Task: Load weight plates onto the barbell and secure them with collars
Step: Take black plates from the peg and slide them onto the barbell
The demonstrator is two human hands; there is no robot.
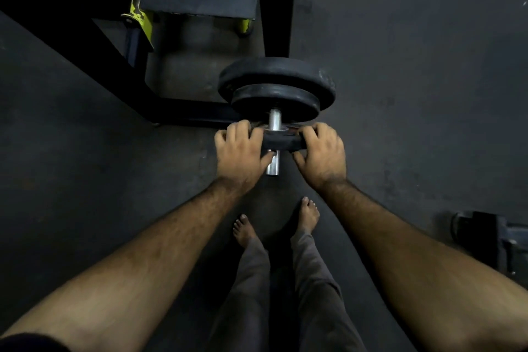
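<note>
Now, in the head view, your left hand [238, 151] and right hand [323, 153] each grip one side of a small black plate [283, 141] at the centre of the frame, threaded on the silver barbell sleeve [273, 163], whose end pokes out toward you. Just above, apart from it, two larger plates [275, 88] sit on the sleeve. Your bare feet [308, 214] stand on the dark floor [414, 94] below.

Dim dark floor [414, 94], black rack frame [85, 46]

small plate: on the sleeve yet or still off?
On. The bar sleeve passes through the small plate, its end sticking out below; gap remains to the loaded plates.
</note>
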